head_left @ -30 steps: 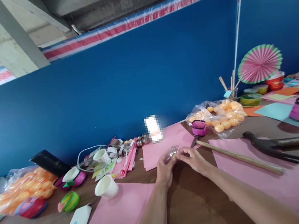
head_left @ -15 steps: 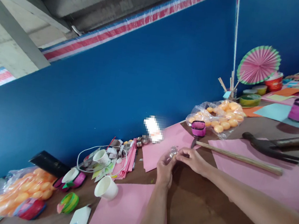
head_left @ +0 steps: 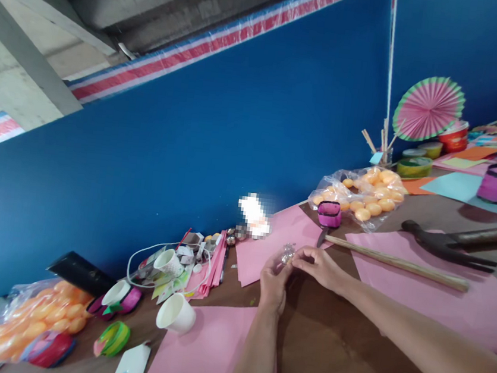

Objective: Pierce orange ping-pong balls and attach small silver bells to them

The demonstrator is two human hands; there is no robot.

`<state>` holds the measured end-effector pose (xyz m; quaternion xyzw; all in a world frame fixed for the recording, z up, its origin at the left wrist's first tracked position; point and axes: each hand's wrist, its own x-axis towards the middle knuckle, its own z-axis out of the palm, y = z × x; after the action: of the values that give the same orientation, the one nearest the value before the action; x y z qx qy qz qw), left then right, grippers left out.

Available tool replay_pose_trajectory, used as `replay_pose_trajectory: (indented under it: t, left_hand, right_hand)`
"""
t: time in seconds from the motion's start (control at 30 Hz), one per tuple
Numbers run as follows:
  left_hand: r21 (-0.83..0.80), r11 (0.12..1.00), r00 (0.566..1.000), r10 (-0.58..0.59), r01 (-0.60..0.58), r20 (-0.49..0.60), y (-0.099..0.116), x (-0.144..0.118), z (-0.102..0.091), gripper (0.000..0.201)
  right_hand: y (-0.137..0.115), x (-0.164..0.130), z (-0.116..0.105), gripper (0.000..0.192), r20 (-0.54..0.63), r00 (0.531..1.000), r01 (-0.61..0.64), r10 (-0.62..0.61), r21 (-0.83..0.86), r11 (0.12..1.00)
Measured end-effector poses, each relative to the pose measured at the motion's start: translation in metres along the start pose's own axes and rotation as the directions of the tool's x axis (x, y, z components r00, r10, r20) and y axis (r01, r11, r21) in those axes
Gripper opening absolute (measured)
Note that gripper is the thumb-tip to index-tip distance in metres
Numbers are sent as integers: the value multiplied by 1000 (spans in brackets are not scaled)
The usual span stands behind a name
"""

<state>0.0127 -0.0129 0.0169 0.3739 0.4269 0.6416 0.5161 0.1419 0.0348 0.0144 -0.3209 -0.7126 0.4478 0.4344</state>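
Note:
My left hand (head_left: 274, 281) is closed around the lower part of a small, shiny silver object (head_left: 288, 253), whose exact kind I cannot make out. It looks like a cluster of metallic balls or crumpled foil. Pressed close on its right side is my right hand (head_left: 316, 267), with thumb and forefinger pinched together at the object's lower edge. Both hands are just above the brown table (head_left: 330, 339), in front of a sheet of pink paper (head_left: 258, 259). Whatever lies inside the fingers is hidden.
To the right lie a wooden-handled tool (head_left: 401, 264) and a claw hammer (head_left: 448, 248). Bagged orange balls (head_left: 374, 208) sit behind; another bag of orange balls (head_left: 43, 313) is at left. A white paper cup (head_left: 176, 313) stands left of my forearm. A blue partition (head_left: 190, 144) closes the back.
Almost nothing differs. Both hands keep the same grip on the silver object, and the view has shifted very slightly.

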Motion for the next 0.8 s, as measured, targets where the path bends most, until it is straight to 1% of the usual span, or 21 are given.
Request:
replay_pose_trajectory:
  t: [0.13,0.37,0.6,0.8]
  left_hand:
    - [-3,1000,1000,1,-1,-6,0,0,0,46]
    - [20,1000,999,21,-21,29,1,0,-1,43]
    - [3,1000,1000,18,-18,-21,2,-1,3,43]
    - [6,1000,1000,11,-11,-11,1,0,2,44]
  right_hand:
    - [0,0,0,17,-1,1000,4,-4,3,1000]
    - [2,0,0,17,-6,1000,8,-8,-12,1000]
    - [-1,-1,-1,18,-2,1000,-3,3,-7,1000]
    - [-2,0,-1,18,-7,1000,-28,28,-16,999]
